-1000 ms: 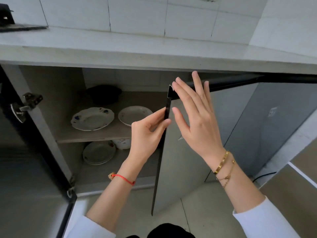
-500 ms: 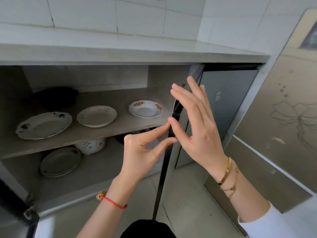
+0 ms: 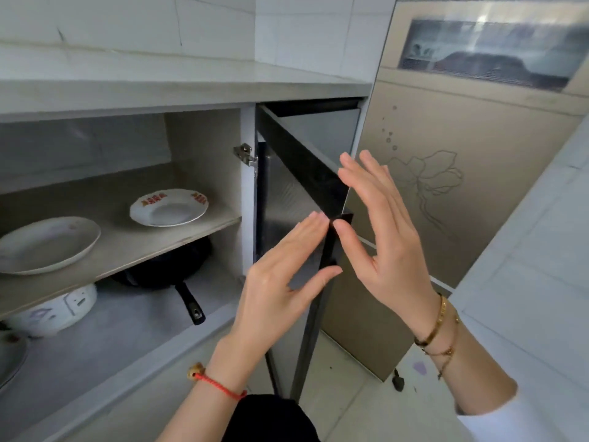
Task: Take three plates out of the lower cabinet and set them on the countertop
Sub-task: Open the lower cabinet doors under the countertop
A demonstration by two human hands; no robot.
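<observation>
The lower cabinet stands open under the pale countertop. On its shelf sit a white plate with red markings and a plain white plate further left. The rim of another plate shows on the cabinet floor at the far left edge. My left hand and my right hand are at the free corner of the dark right cabinet door. Left fingertips and right thumb touch that corner. Both hands have spread fingers and hold nothing.
A black frying pan and a white patterned pot sit on the cabinet floor under the shelf. A gold appliance front with a flower drawing stands just right of the door. A metal hinge holds the door.
The view has swung right and the door has opened wider toward the gold appliance. My left hand went from pinching the door edge to resting flat against it.
</observation>
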